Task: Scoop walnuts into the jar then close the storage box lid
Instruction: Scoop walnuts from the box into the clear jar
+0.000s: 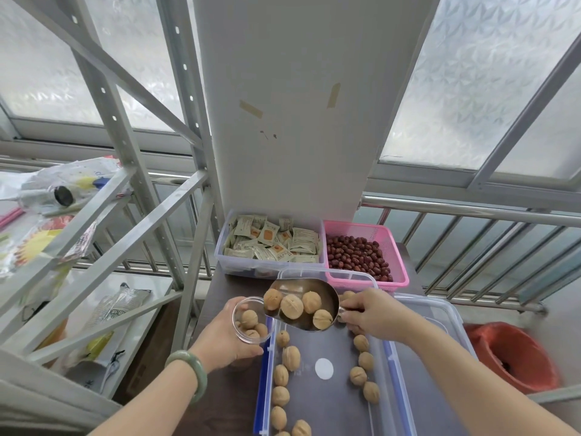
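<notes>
Counted: four walnuts in the metal scoop (301, 305), at least three in the clear jar (251, 320), roughly a dozen loose in the storage box (327, 388). Also one pink basket (399, 262), one snack tub (220, 256), one red bin (515, 357). Two hands, one green bangle (190, 374).

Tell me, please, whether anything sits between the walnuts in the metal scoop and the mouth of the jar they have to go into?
Nothing visible does. The right hand holds the metal scoop with its lip tipped at the rim of the clear jar, which the left hand grips. The jar has no lid on and already holds a few walnuts.
</notes>
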